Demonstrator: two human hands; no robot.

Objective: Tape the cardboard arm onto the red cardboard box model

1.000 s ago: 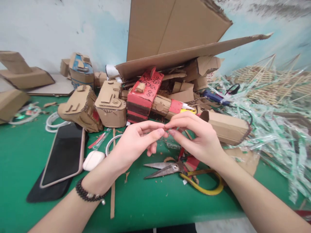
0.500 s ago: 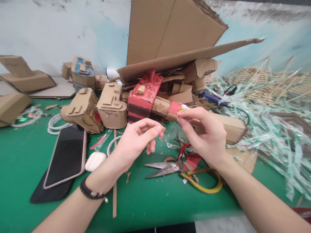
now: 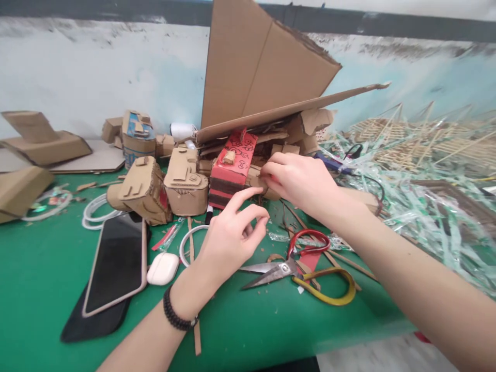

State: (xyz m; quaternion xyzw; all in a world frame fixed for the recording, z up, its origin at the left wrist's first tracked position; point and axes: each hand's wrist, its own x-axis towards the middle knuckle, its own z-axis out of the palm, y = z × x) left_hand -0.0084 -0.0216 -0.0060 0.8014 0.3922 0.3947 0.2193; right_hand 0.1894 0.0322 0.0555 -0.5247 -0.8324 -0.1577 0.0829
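Observation:
My right hand (image 3: 298, 181) reaches over a cardboard tube (image 3: 254, 178) beside a red-topped box, its fingers curled down on the tube's end. A bit of red shows under those fingers, and the palm hides the rest. Lower and to the left, my left hand (image 3: 234, 235) hovers above the table with loosely bent fingers, a gap between index finger and thumb, and nothing visible in them. The red box (image 3: 235, 160) carries black drawn marks and a small cardboard knob. Below my hands lie scissors (image 3: 285, 267) with one red and one yellow handle, blades parted.
On the left are a phone (image 3: 118, 258), a white earphone case (image 3: 163, 268) and camera-shaped cardboard models (image 3: 186, 181). A large cardboard sheet (image 3: 263, 62) leans on the wall. Tangled plastic strips (image 3: 437, 206) and thin sticks (image 3: 391, 137) cover the right side of the green table (image 3: 42, 279).
My right hand has moved up and left onto the cardboard tube. My left hand's index finger has lifted away from its thumb. The view has tilted up, showing more wall.

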